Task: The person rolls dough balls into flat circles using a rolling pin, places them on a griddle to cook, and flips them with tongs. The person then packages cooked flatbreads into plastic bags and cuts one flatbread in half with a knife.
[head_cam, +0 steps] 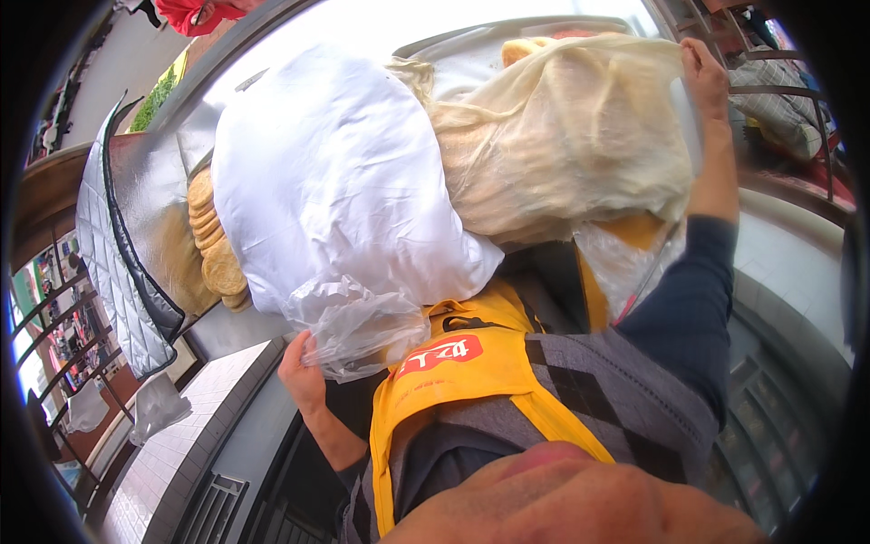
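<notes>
My left hand (303, 372) grips the edge of a thin clear plastic bag (360, 326), which lies against the front of a white cloth (326, 170). My right hand (704, 76) holds the upper right corner of a cream-coloured cloth (571, 136), its fingers closed on the edge. Rounded shapes show faintly under that cloth, and a piece of golden bread (522, 50) sticks out beyond its far edge. At the left edge of the white cloth, several round flatbreads (221, 266) stand in an overlapping row. What the white cloth covers is hidden.
A silver quilted cover (112, 251) hangs at the left. Below the cream cloth lies another clear plastic bag (615, 262). A white tiled ledge (197, 415) runs at lower left, with metal bars beyond. A person in red (197, 15) is at the top left.
</notes>
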Available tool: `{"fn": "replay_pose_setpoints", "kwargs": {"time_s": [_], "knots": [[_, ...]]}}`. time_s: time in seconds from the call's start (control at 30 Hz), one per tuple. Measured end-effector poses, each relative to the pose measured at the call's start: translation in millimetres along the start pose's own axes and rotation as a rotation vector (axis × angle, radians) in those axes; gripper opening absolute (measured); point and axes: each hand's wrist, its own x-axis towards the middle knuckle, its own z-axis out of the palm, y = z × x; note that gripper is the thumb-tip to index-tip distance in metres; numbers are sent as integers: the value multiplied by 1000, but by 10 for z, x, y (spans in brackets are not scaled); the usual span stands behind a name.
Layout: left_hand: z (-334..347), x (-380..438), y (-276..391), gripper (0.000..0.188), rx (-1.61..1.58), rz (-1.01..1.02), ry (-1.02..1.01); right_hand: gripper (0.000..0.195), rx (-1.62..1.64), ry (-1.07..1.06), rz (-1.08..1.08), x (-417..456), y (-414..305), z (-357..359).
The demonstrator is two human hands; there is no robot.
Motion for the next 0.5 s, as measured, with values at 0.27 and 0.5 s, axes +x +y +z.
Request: {"fn": "replay_pose_setpoints", "kwargs": {"time_s": [0.27, 0.5], "knots": [[184, 351, -25, 21, -117, 73, -98, 14, 251, -225, 419, -1865, -889, -1104], [108, 499, 105, 34, -61, 148, -117, 29, 87, -95, -50, -766, -1594, 257]]}}
